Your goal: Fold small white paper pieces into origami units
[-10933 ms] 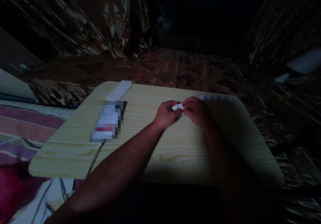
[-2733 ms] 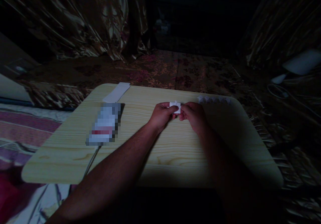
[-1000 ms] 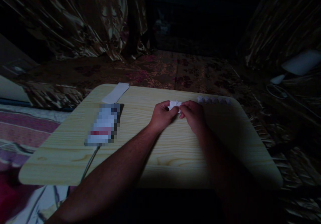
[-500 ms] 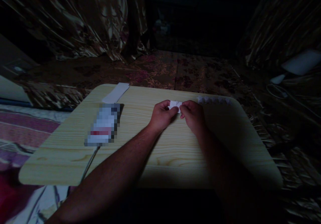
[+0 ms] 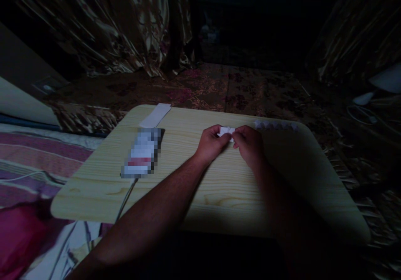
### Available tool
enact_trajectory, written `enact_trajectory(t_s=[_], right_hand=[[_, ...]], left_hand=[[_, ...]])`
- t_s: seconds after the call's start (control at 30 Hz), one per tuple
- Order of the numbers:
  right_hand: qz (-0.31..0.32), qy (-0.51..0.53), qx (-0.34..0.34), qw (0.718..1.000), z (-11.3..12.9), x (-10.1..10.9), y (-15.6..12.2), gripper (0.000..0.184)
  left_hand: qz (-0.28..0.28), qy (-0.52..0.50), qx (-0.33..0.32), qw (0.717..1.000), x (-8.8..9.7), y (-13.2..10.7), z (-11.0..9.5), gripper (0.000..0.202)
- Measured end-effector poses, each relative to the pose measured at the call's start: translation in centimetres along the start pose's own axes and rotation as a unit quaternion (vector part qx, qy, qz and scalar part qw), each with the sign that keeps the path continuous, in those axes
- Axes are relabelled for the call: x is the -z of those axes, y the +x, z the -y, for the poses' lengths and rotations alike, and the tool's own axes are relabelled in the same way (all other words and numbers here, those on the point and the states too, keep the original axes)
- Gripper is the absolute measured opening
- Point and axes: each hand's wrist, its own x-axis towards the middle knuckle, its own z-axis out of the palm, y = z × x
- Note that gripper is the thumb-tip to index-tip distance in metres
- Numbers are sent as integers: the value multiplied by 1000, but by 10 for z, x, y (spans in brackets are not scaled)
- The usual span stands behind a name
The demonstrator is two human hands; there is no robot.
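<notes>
Both hands meet over the far half of a pale wooden table (image 5: 200, 196). A small folded piece of white paper (image 5: 226, 131) is pinched between them. My left hand (image 5: 213, 143) grips its left side, with the thumb lying across the front. My right hand (image 5: 249, 143) pinches the right side, fingers curled. The thumbs nearly touch at the paper's lower edge. Fingers cover much of the paper, so its full shape is hidden. Beyond my right hand, a row of several small folded white paper pieces (image 5: 275, 126) lies along the table's far edge.
A phone-like device (image 5: 142, 152), blurred out, lies on the left with a cable (image 5: 127, 198) running toward me. Behind it are white paper strips (image 5: 156, 115). A striped bedspread (image 5: 37, 159) is at left, patterned cloth (image 5: 213, 87) beyond the table, and a white lamp (image 5: 388, 79) at far right.
The whole view has shifted, so the table and hands appear farther right. Both hands keep their grip on the folded paper, with little visible change in the fingers.
</notes>
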Motion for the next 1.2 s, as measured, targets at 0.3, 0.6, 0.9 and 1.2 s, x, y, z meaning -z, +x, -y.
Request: enact_trajectory(t_s=[0.3, 0.6, 0.9, 1.2], right_hand=[[16, -64, 46, 997, -9, 7, 5, 14], [13, -42, 29, 999, -9, 5, 5, 15], [-35, -12, -29, 999, -3, 6, 7, 14], [-9, 31, -38, 999, -5, 4, 6, 16]], left_hand=[[46, 32, 8, 998, 1, 2, 4, 19], [35, 1, 24, 999, -1, 3, 5, 20], [27, -59, 33, 997, 1, 4, 1, 15], [1, -50, 31, 998, 1, 4, 3, 19]])
